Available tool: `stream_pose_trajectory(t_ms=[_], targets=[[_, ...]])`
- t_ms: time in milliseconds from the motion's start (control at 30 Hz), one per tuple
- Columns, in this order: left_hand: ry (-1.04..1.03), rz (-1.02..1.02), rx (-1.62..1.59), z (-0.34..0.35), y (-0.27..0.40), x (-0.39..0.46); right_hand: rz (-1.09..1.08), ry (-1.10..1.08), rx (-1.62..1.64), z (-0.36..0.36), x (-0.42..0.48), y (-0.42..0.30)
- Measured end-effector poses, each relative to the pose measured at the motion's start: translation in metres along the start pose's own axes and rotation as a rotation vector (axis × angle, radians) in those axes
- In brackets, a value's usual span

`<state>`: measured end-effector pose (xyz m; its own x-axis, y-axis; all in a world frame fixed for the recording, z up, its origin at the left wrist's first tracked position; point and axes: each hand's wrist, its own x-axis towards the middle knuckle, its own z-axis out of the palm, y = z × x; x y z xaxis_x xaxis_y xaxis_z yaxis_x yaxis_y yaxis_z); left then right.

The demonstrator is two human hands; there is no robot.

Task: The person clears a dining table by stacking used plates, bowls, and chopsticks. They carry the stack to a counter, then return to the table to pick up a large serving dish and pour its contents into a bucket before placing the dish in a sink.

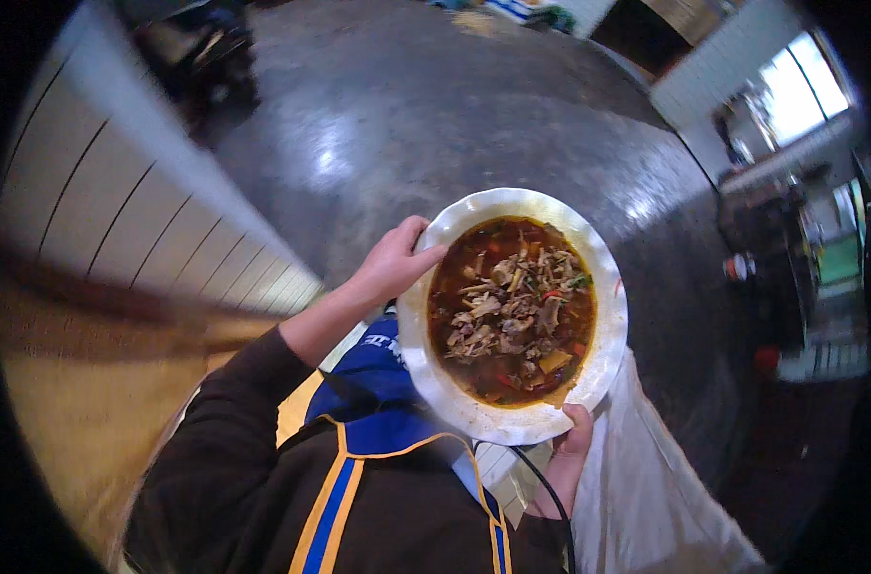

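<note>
Between both hands I carry a white dish with a wavy rim (608, 308). Chopped bone-in meat (507, 301) is heaped in its reddish-brown broth (471, 380), with bits of red chilli and a green sprig among the pieces. My left hand (403, 258) grips the rim at the upper left, its thumb over the edge. At the lower right, my right hand (577, 434) clasps the rim with the thumb on top; its other fingers are hidden beneath the dish. Some broth stains the rim near that thumb.
A smooth grey floor (421, 115) stretches ahead. White wall panelling (141, 208) runs along the left. White cloth (644, 473) hangs at the lower right, by a black cable (550, 495). A cluttered counter (787, 186) stands under a bright window (805, 86). Dark objects (206, 64) sit at the upper left.
</note>
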<state>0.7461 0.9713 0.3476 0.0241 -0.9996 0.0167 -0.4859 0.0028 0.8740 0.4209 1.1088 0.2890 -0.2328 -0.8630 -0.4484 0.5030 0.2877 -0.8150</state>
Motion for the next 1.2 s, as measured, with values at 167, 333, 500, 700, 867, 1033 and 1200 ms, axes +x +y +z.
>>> stream_pose_trajectory(t_ms=[167, 333, 500, 700, 867, 1033, 1200], targets=[[-0.148, -0.019, -0.014, 0.008, -0.008, 0.031, 0.012, 0.147, -0.014, 0.002, -0.007, 0.004], [-0.362, -0.032, 0.007, 0.003, -0.027, 0.066, -0.053, 0.241, 0.108, 0.023, -0.035, 0.056], [-0.506, -0.012, -0.125, 0.001, -0.039, 0.095, -0.081, 0.213, -0.096, 0.054, -0.060, 0.059], [-0.545, 0.104, -0.073, 0.017, -0.051, 0.120, -0.071, 0.475, 0.148, 0.104, -0.066, 0.050], [-0.576, 0.153, -0.062, 0.016, -0.063, 0.149, -0.100, 0.392, 0.194, 0.105, -0.050, 0.087], [-0.602, 0.313, -0.033, 0.047, -0.061, 0.169, -0.148, 0.498, 0.168, 0.119, -0.033, 0.100], [-0.737, 0.314, -0.136, 0.080, -0.086, 0.194, -0.237, 0.637, 0.203, 0.143, -0.015, 0.126]])
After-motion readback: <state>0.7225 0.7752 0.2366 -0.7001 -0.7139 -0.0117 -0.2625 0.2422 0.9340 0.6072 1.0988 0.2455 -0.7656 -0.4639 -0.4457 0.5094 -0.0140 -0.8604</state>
